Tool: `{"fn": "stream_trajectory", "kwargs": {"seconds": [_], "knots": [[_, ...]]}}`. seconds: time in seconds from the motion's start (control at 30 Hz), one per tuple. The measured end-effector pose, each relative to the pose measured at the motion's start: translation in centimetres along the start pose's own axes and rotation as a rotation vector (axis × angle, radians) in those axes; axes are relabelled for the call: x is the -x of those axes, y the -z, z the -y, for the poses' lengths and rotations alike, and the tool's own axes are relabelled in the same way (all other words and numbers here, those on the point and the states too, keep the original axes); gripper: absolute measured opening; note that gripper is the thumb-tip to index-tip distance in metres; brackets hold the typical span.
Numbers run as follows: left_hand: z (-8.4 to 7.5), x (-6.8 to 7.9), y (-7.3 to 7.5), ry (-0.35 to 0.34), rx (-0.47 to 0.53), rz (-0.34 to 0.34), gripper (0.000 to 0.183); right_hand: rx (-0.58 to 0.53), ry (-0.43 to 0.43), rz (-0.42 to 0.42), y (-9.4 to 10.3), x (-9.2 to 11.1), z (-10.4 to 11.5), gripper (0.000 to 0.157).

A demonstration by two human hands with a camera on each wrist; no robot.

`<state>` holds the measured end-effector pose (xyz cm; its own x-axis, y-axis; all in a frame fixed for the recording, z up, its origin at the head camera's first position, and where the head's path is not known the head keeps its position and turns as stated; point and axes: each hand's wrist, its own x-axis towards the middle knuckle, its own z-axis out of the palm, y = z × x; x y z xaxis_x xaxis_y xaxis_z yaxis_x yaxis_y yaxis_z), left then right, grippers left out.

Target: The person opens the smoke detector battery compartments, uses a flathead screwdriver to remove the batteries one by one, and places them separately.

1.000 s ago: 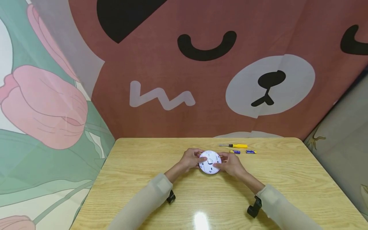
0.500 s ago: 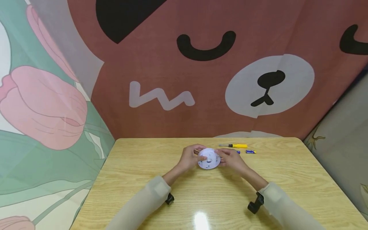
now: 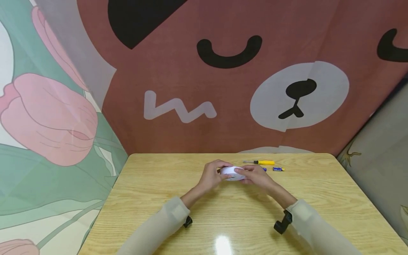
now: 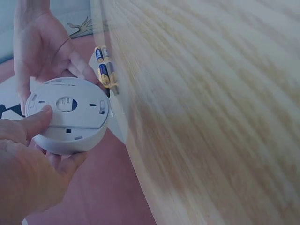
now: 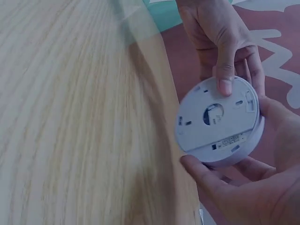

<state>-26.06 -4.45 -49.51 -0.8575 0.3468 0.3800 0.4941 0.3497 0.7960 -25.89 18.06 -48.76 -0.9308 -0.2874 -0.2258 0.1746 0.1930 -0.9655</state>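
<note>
Between both hands, above the table, is a white round smoke detector (image 3: 228, 171). In the left wrist view its back plate (image 4: 86, 110) shows slots and a central round hole. My left hand (image 3: 209, 176) grips it from the left, thumb on the back plate, fingers round the far side. My right hand (image 3: 259, 176) holds the right side by the rim. In the right wrist view, the right hand's (image 5: 262, 192) thumb and fingers sit at the edge, and a printed label (image 5: 229, 141) shows beside the plate. The detector's front face is hidden.
Behind the right hand, a yellow-handled screwdriver (image 3: 266, 162) lies near the table's (image 3: 178, 226) back edge. One blue-and-yellow battery (image 3: 278, 169) lies right of the hand; another battery (image 3: 264, 169) is partly hidden by it. A printed cloth (image 3: 178, 138) hangs behind the table.
The smoke detector has tilted, from its back facing the head camera to mostly its side rim showing. The right thumb has moved from the back plate to the rim.
</note>
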Motion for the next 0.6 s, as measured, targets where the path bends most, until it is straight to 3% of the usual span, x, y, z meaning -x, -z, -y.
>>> {"fn": "stream_trajectory", "kwargs": {"seconds": [0.17, 0.3, 0.43, 0.6], "knots": [[0.2, 0.1, 0.2, -0.013, 0.047, -0.005, 0.032, 0.081, 0.084, -0.067, 0.0, 0.1, -0.6, 0.058], [0.9, 0.4, 0.5, 0.021, 0.154, 0.019, 0.032, 0.160, 0.160, -0.123, -0.1, 0.3, -1.0, 0.060], [1.3, 0.5, 0.8, 0.086, 0.191, 0.021, 0.031, 0.161, 0.220, -0.163, -0.4, 0.3, -1.5, 0.059], [1.1, 0.4, 0.9, 0.192, 0.174, 0.010, 0.049, 0.147, 0.289, -0.184, -0.9, 0.0, -2.2, 0.061]]}}
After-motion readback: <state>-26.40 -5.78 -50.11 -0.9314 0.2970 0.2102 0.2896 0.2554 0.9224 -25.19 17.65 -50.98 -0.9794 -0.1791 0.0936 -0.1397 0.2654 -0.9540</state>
